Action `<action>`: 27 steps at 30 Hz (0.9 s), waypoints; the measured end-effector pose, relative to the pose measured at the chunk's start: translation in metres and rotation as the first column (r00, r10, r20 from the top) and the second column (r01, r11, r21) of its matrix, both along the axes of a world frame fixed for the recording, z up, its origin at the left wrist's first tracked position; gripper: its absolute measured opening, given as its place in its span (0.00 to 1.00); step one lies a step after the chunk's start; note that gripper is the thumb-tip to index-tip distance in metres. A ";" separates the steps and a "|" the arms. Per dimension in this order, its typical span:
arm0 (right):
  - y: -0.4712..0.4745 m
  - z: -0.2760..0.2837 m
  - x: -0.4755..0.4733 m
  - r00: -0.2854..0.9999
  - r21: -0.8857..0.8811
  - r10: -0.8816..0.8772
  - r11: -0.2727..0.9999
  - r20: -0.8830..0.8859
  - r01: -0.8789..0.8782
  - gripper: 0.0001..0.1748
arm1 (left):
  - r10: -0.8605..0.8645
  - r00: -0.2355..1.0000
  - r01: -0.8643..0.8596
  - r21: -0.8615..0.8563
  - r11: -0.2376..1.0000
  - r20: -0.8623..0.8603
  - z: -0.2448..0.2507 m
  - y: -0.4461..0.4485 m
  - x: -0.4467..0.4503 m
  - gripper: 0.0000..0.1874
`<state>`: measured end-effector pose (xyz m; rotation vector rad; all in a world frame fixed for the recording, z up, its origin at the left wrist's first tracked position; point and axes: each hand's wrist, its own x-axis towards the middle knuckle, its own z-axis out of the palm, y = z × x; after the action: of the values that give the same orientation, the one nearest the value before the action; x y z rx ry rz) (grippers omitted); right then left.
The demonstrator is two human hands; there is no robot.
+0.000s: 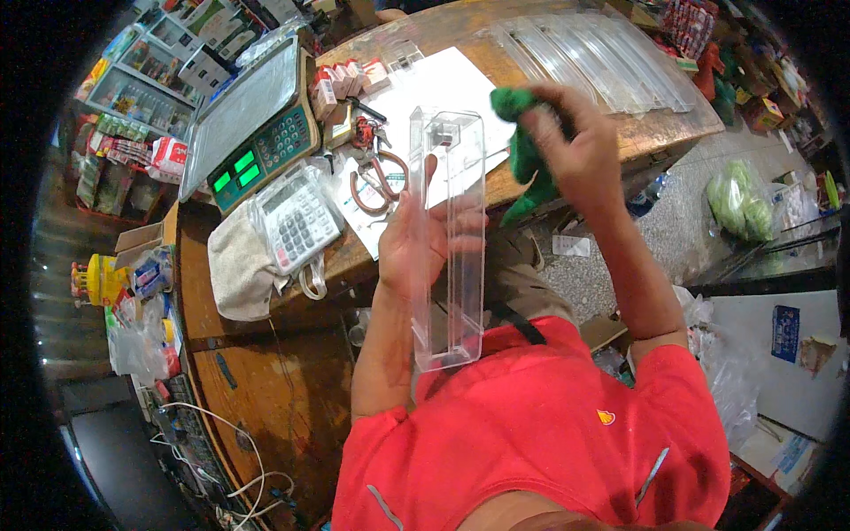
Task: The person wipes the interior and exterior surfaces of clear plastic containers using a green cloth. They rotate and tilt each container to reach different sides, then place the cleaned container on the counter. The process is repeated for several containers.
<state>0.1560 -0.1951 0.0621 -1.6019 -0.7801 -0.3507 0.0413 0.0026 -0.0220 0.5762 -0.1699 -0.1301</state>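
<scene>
A long clear plastic tray (466,299) is held by my left hand (425,245), its thumb over the near side wall and the fingers showing through the plastic from beneath. The tray lies lengthwise, one end toward my chest and the other over white paper on the desk. To the right, my right hand (574,143) is raised and grips a green cloth (524,156); part of it hangs below the fingers. The cloth is apart from the tray and slightly blurred.
Several similar clear trays (591,63) lie on the wooden desk (664,133). Brown-handled scissors (378,182), a calculator (299,216), a digital scale (265,133) and small red-and-white boxes (345,79) sit at left. Bagged green vegetables (740,199) rest at right.
</scene>
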 end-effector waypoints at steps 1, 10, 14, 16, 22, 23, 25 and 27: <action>0.001 -0.001 -0.006 0.978 -0.103 0.010 0.995 0.207 0.012 0.10 | 0.008 1.000 -0.009 0.038 0.999 0.004 0.000 0.000 0.000 0.34; 0.009 -0.036 -0.050 0.586 -0.614 0.490 0.789 0.646 0.018 0.13 | 0.272 0.959 -0.212 0.437 0.874 -0.079 0.026 -0.007 0.001 0.36; 0.010 -0.037 -0.015 0.593 -0.606 0.392 0.767 0.703 0.212 0.16 | 0.238 0.968 -0.175 0.453 0.874 -0.086 0.026 -0.007 -0.002 0.35; 0.007 -0.025 -0.006 0.637 -0.623 0.351 0.736 0.686 0.265 0.17 | 0.238 0.965 -0.153 0.509 0.847 -0.106 0.026 -0.013 -0.002 0.36; 0.009 -0.046 -0.050 0.693 -0.671 0.396 0.721 0.603 0.171 0.16 | 0.371 0.929 -0.315 0.534 0.784 0.002 0.014 -0.016 0.005 0.35; 0.007 -0.052 -0.059 0.676 -0.703 0.451 0.697 0.583 0.142 0.16 | 0.396 0.917 -0.354 0.548 0.758 0.045 0.013 -0.013 0.008 0.35; 0.003 -0.061 -0.067 0.692 -0.723 0.523 0.691 0.498 -0.002 0.16 | 0.361 0.932 -0.331 0.495 0.804 0.037 0.022 -0.011 0.003 0.34; 0.002 -0.058 -0.058 0.627 -0.672 0.525 0.741 0.575 -0.003 0.16 | 0.350 0.937 -0.318 0.460 0.829 0.016 0.028 -0.009 0.001 0.34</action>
<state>0.0979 -0.1926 0.0044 -1.8942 -1.9523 -0.5692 0.0423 -0.0063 0.0064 1.0641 0.0365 0.1596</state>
